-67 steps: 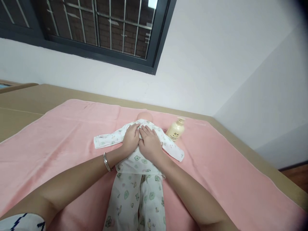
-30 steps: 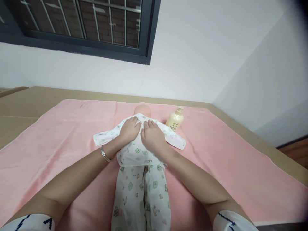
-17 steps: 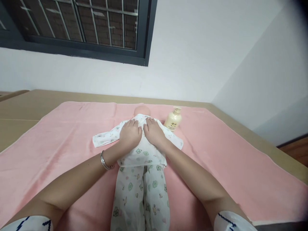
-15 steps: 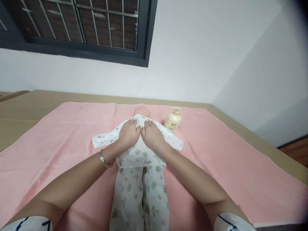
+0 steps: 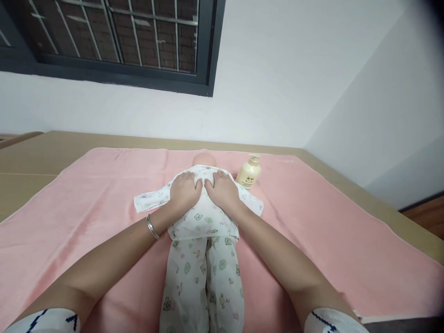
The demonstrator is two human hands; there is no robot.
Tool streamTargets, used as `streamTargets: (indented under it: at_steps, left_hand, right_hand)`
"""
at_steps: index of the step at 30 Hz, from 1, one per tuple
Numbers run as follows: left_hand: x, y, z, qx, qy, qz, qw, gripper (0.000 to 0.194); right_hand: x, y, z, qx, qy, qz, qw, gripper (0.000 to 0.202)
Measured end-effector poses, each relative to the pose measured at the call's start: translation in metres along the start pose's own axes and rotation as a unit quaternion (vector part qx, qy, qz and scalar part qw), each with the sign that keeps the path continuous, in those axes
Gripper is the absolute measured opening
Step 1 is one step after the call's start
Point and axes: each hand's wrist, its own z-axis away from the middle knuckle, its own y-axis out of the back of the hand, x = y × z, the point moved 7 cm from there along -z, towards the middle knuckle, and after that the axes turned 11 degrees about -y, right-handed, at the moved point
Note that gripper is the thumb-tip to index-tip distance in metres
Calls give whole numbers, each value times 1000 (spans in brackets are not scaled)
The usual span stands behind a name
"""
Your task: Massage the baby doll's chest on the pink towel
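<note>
A baby doll [image 5: 208, 217] lies stretched out in white printed pyjamas, its round head [image 5: 204, 160] pointing away from me. Its sleeves spread out to both sides and its trouser legs run down toward me. My left hand [image 5: 185, 188] rests flat on the left of the upper torso, fingers extended. On the right of the torso my right hand [image 5: 221, 188] lies the same way. Both thumbs point inward, with a narrow strip of cloth between them. Neither hand grips anything. The doll's face is not visible.
A pale yellow pump bottle [image 5: 249, 173] stands right of the doll's head. Under everything is a pink cloth [image 5: 104, 199] on a tan surface [image 5: 27, 157]. White wall [image 5: 277, 69] and a dark-framed barred window [image 5: 204, 83] rise behind.
My two hands have moved slightly apart across the doll's upper torso, widening the gap between them. The doll and the bottle stay in place.
</note>
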Motion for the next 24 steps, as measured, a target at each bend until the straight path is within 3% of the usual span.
streamTargets:
  at_steps: [6, 14, 21, 24]
  left_hand:
    - [8, 5, 7, -2, 5, -25, 1000, 43]
    - [-7, 1, -5, -23, 10, 16, 1000, 45]
    - [26, 3, 17, 7, -45, -50, 998, 48]
    - [27, 2, 18, 8, -59, -25, 998, 48]
  right_hand:
    - [-3, 7, 6, 5, 5, 17, 1000, 50]
    - [-25, 14, 35, 14, 44, 90, 995, 48]
    - [3, 2, 2, -40, 2, 21, 999, 53]
    - [1, 3, 4, -32, 11, 37, 999, 53]
